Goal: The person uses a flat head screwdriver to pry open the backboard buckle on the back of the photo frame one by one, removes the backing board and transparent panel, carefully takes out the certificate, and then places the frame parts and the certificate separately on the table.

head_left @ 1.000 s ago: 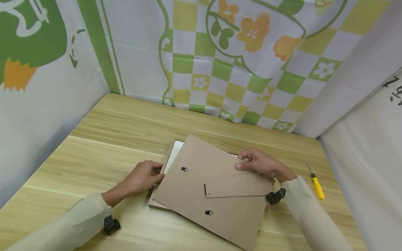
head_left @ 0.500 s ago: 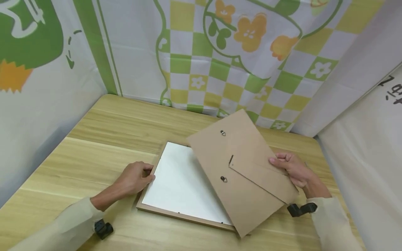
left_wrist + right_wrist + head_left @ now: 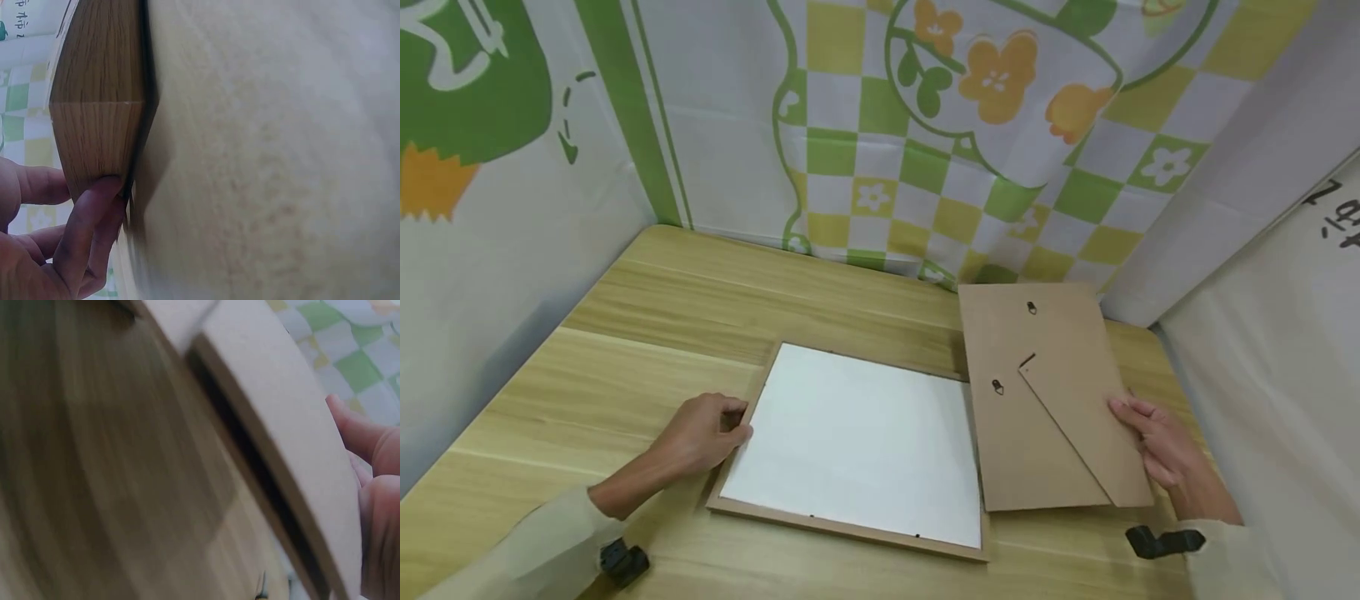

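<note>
A wooden picture frame [image 3: 850, 528] lies on the table with a white sheet [image 3: 857, 442] inside it. At the frame's left side, my left hand [image 3: 700, 433] pinches the edge; in the left wrist view its fingers [image 3: 94, 203] bend against the wooden side. My right hand [image 3: 1165, 446] grips the right edge of a brown backing board [image 3: 1045, 433], thumb on the face toward me. The board is held tilted, right of the frame, its lower left corner close to the frame's right side. Two small hanging rings and a stand flap show on it. The hand's other fingers are partly hidden behind it.
The wooden table [image 3: 647, 333] extends left and behind the frame. A patterned curtain [image 3: 910, 167] hangs along its back edge. In the right wrist view the tip of a screwdriver [image 3: 262, 587] shows low down; the board and right arm hide it in the head view.
My right hand has lifted the backing board off the frame and carried it right, turning it and uncovering the white sheet. My left hand and the frame have shifted slightly left.
</note>
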Demonstrator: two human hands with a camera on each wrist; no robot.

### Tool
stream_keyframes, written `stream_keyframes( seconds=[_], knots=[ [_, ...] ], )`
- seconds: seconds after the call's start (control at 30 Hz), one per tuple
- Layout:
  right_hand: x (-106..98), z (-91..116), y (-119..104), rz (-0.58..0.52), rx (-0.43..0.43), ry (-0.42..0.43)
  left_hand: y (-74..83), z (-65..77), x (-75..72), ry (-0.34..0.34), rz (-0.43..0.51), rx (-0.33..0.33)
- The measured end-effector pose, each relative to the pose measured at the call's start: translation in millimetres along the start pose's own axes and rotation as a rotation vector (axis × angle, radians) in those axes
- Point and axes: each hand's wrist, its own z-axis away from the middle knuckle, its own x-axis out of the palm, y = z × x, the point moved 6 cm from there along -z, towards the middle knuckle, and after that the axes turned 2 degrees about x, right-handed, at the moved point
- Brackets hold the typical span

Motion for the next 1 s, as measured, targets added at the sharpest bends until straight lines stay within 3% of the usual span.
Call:
stream_keyframes(
  seconds=[0.3, 0.57, 0.7, 1.0],
  knots=[
    [-36, 10, 29, 0.087, 0.101, 0.174, -10.8, 7.8, -6.5, 0.006, 0.017, -0.009],
    [-45, 14, 50, 0.027, 0.166, 0.241, -11.5, 9.0, -7.7, 0.006, 0.021, -0.03],
    [-45, 16, 55, 0.08, 0.209, 0.289, -10.1, 10.4, -8.0, 0.008, 0.017, -0.03],
    [-45, 15, 56, 0.249, 0.225, 0.271, -9.6, 10.6, -7.9, 0.013, 0.024, -0.039]
  ],
)
